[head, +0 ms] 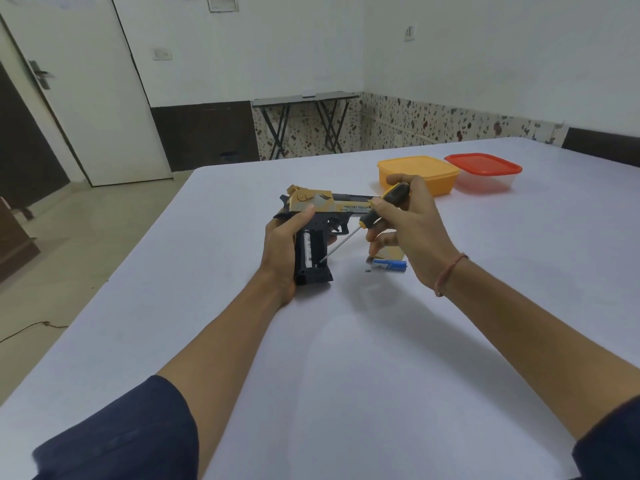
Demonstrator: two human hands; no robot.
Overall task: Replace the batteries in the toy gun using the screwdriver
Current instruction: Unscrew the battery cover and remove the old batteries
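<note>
Item 1, tabletop (381, 341): covered in a pale cloth, it carries everything below. Item 2, 2 food boxes at the far right, an orange box (415, 171) and a red-lidded box (485, 168), side by side and well apart from the work. Item 3, toy gun (322, 202): gold and black, held above the tabletop in front of me, barrel pointing right, grip pointing down toward me with its battery bay open and a white cell (307, 249) lying in it. Item 4, my hands: the left hand (280, 251) is wrapped round the back of the grip; the right hand (412, 233) grasps the screwdriver. Item 5, screwdriver (363, 221): black and yellow handle, thin shaft slanting down-left, tip at the lower end of the open bay. Item 6, a tan flat piece (393, 252) under my right hand, possibly the bay cover; I cannot tell. Item 7, blue battery (389, 265) lying loose on the cloth. Item 8, small dark screw (367, 270) just beside it. Handling note: I judge the step to be levering the cell out. Best done with the tip under 1 end of the cell, light pressure, the left hand holding the grip steady, no force on the metal contacts, and the screw kept from being knocked away.
</note>
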